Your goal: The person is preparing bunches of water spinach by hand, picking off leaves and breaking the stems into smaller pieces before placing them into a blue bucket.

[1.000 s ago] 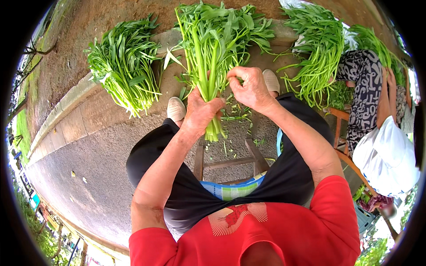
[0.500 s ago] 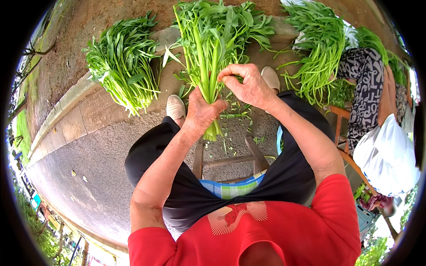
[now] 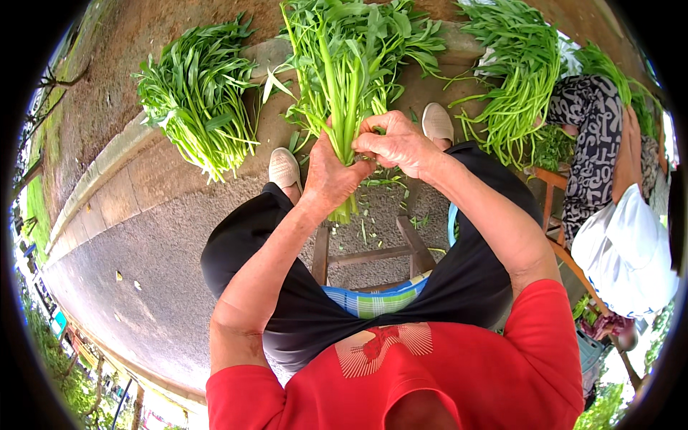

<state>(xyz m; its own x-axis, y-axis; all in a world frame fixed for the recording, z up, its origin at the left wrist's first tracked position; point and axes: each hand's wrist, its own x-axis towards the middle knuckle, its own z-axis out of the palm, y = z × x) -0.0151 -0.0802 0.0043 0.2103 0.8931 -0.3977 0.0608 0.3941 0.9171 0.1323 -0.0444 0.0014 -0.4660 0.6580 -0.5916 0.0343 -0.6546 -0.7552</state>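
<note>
My left hand [image 3: 332, 172] is wrapped round a big bunch of leafy greens [image 3: 331, 79], gripping its thick pale stems low down, with the cut ends showing below the fist. The leaves fan out upward. My right hand [image 3: 387, 143] is closed at the right side of the same bunch, its fingers pinched on the stems just above my left hand. Exactly which stem the fingertips hold is hidden.
More greens [image 3: 201, 107] lie at the left and at the right [image 3: 512, 93] by a concrete kerb [image 3: 107, 172]. Stem scraps lie between my shoes [image 3: 283, 170] near a wooden stool frame [image 3: 369, 254]. A person in patterned trousers [image 3: 588, 136] sits close at the right beside an orange chair [image 3: 548, 201].
My right hand has moved downward along the bunch, closer to my left hand, and its fingers now press onto the stems there. My left hand stays gripping, shifted only slightly.
</note>
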